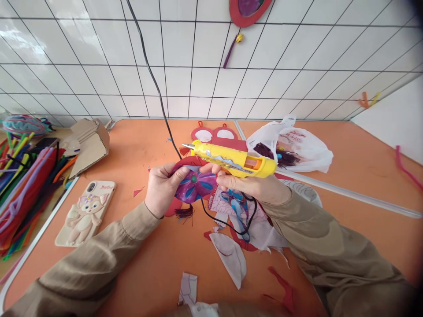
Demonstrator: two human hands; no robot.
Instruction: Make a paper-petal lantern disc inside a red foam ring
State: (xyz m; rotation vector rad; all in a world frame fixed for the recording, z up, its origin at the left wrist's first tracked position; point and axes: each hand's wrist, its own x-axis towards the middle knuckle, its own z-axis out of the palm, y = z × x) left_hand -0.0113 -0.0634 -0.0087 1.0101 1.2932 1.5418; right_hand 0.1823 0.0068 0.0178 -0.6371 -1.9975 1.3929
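Observation:
My left hand (164, 187) pinches the left edge of a round ornament (198, 190), a purple and blue fabric flower with a green centre on a red backing. A dark tassel (184, 212) hangs below it. In my right hand (246, 184) is a yellow hot glue gun (228, 158), lying across the top of the hand with its metal nozzle pointing left, above the ornament. My right fingertips also reach the ornament's right edge. The gun's handle is hidden. Fabric scraps and a black cord (243, 232) lie under my right hand.
A phone (86, 213), folded cardboard (90, 143) and colourful pipe cleaners (29, 185) lie left. A white plastic bag (306, 147) with dark tassels sits back right, beside red ornament pieces (214, 133). A black cable (152, 75) runs up the tiled wall. Paper cutouts (229, 257) lie in front.

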